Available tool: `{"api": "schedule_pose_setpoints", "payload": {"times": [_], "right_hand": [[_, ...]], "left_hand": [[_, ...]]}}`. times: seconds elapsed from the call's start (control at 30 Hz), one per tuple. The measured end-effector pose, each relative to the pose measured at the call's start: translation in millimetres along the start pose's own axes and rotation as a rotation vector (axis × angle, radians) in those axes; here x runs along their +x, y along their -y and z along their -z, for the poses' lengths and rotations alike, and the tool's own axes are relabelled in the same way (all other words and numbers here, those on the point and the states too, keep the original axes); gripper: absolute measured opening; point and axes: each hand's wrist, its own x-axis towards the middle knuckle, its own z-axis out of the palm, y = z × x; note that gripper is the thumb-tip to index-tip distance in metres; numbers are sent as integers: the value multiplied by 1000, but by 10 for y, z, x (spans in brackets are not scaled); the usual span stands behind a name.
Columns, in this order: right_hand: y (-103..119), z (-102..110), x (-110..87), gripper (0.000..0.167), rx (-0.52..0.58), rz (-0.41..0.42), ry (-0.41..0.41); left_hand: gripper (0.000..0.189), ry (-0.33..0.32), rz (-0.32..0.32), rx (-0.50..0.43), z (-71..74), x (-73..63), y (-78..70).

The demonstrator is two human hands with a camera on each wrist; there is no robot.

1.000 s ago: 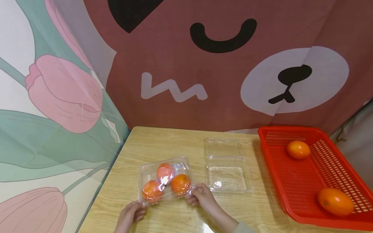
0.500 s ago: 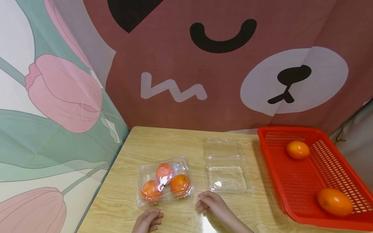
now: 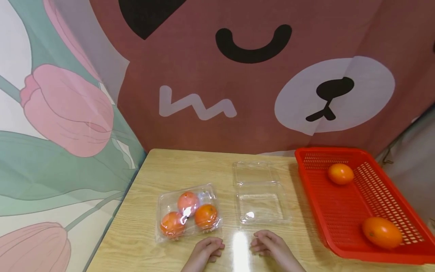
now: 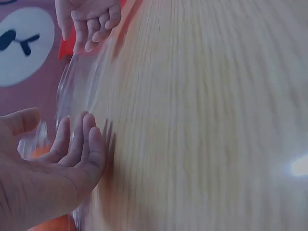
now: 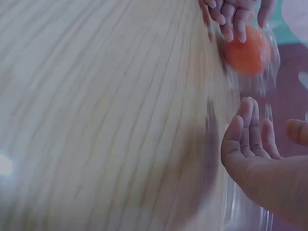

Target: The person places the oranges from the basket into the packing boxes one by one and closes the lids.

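Observation:
A clear plastic clamshell box (image 3: 163,202), lid closed, lies at the left of the table with three orange round fruits inside, one of them an orange fruit (image 3: 205,216) at its right end. Just in front of its right corner is my left hand (image 3: 204,252), fingers loosely bent and holding nothing. My right hand (image 3: 274,247) hovers over the table in front of a second clear clamshell box (image 3: 259,206), which lies opened flat with nothing in it. In both wrist views the palms face each other, thumbs apart from the fingers.
At the right stands a red plastic basket (image 3: 316,211) with an orange fruit (image 3: 341,173) near its back and a larger orange fruit (image 3: 382,232) near its front. A printed curtain (image 3: 204,136) hangs right behind the wooden table (image 3: 190,166).
Both hands have let go of the filled clamshell box. They have drawn back toward the front edge and moved right, while the box stays on the table. The head view has turned slightly.

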Motion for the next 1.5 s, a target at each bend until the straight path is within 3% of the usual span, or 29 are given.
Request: {"api": "schedule_pose_setpoints", "payload": {"times": [0.2, 0.37, 0.5, 0.67, 0.83, 1.17, 1.33, 1.5], "right_hand": [[-67, 273, -174, 43, 13, -53, -136], [-143, 448, -279, 35, 65, -93, -225], [-157, 489, -338, 40, 36, -117, -317], [-148, 458, -360, 46, -44, -123, -438], [-147, 408, -361, 42, -84, -117, -513], [-84, 317, -394, 29, -69, 2, -505], [-73, 298, -386, 27, -78, 37, -510], [-104, 307, -395, 27, -100, 21, -511]], "left_hand": [[37, -27, -89, 55, -248, 172, 56], [42, -37, -181, 81, -399, 225, 88], [46, -57, -193, 92, -489, 242, 77], [50, -101, -192, 41, -590, 312, 82], [54, -157, -219, 13, -684, 392, 60], [56, -276, -237, -161, -859, 526, -12], [57, -308, -249, -134, -917, 598, -13], [56, -340, -257, -121, -965, 692, -9]]}}
